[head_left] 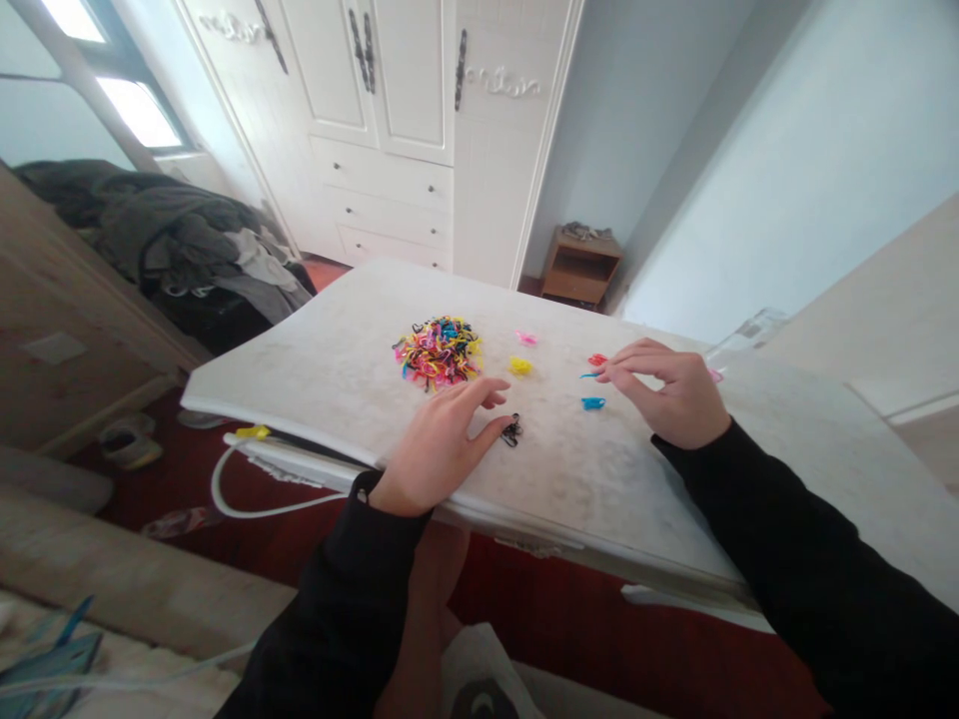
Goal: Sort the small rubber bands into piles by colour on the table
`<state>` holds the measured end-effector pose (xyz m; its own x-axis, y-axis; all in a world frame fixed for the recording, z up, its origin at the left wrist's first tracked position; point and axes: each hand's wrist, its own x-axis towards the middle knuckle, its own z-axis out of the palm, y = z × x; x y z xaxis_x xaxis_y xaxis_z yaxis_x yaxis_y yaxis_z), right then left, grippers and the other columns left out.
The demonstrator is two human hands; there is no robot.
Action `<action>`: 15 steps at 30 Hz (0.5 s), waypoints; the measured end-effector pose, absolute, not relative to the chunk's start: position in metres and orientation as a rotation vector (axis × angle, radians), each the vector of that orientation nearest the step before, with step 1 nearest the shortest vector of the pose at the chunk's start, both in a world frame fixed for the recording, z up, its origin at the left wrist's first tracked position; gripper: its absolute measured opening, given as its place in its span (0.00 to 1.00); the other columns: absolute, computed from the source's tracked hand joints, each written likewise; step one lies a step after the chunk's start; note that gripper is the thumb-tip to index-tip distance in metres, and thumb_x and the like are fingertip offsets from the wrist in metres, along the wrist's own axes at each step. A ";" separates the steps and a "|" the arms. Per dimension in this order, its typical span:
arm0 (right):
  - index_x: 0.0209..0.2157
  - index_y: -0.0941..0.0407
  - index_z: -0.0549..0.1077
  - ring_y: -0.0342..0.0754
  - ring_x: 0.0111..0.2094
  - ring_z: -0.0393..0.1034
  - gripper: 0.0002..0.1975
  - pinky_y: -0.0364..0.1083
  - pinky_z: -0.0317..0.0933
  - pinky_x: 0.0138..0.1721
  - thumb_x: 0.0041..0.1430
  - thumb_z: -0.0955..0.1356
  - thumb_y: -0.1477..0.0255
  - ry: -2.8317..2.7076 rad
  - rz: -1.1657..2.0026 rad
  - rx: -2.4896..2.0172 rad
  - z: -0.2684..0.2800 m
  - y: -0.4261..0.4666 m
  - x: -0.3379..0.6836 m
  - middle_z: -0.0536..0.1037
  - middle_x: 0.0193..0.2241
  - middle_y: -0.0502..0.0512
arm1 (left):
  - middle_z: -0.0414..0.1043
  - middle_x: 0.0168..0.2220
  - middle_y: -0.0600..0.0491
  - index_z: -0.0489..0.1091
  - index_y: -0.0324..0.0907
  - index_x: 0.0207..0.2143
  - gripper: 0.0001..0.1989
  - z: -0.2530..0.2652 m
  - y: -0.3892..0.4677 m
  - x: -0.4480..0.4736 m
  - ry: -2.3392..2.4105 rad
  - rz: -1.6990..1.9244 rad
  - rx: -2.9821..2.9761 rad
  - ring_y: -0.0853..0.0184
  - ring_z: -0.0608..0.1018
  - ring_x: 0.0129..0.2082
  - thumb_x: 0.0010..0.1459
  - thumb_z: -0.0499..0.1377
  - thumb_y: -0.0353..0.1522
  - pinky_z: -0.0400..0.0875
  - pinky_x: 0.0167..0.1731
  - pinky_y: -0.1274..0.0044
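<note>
A mixed heap of colourful small rubber bands [437,352] lies on the white table [300,345]. My right hand [669,391] pinches a blue rubber band [588,375] between thumb and fingertips, between the red bands [597,359] and a small blue pile [593,403]. My left hand [448,439] hovers in front of the heap, thumb and fingers apart, with nothing visible in it. Its thumb tip is beside a cluster of black bands [511,430]; whether it touches them I cannot tell. Yellow bands [520,366] and pink bands [526,339] sit in separate little groups farther back.
A clear plastic container [749,335] stands at the table's right side, behind my right hand. Beyond the table are a white wardrobe [390,180] and a small wooden cabinet [580,265]. A white cable [285,512] loops below the near left edge.
</note>
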<state>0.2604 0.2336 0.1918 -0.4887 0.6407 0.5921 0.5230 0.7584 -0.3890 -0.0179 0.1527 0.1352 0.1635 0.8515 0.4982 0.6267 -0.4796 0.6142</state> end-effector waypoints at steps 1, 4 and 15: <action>0.27 0.52 0.83 0.55 0.37 0.80 0.14 0.54 0.74 0.43 0.65 0.68 0.69 -2.171 0.195 -0.946 0.193 0.238 0.266 0.85 0.30 0.56 | 0.81 0.44 0.51 0.71 0.45 0.53 0.13 0.134 0.153 -0.018 1.428 1.220 2.186 0.62 0.83 0.45 0.66 0.62 0.32 0.75 0.50 0.70; 0.25 0.52 0.83 0.53 0.34 0.80 0.15 0.52 0.73 0.41 0.63 0.69 0.68 -2.166 0.193 -1.092 0.189 0.249 0.277 0.84 0.28 0.55 | 0.81 0.45 0.51 0.70 0.45 0.52 0.12 0.132 0.154 -0.018 1.429 1.210 2.210 0.62 0.82 0.46 0.67 0.62 0.32 0.74 0.51 0.69; 0.24 0.52 0.84 0.50 0.31 0.80 0.18 0.50 0.71 0.39 0.65 0.68 0.66 -2.313 0.193 -1.135 0.177 0.257 0.280 0.84 0.26 0.54 | 0.80 0.45 0.50 0.70 0.45 0.52 0.11 0.134 0.154 -0.018 1.454 1.158 2.223 0.62 0.82 0.46 0.68 0.60 0.33 0.74 0.50 0.70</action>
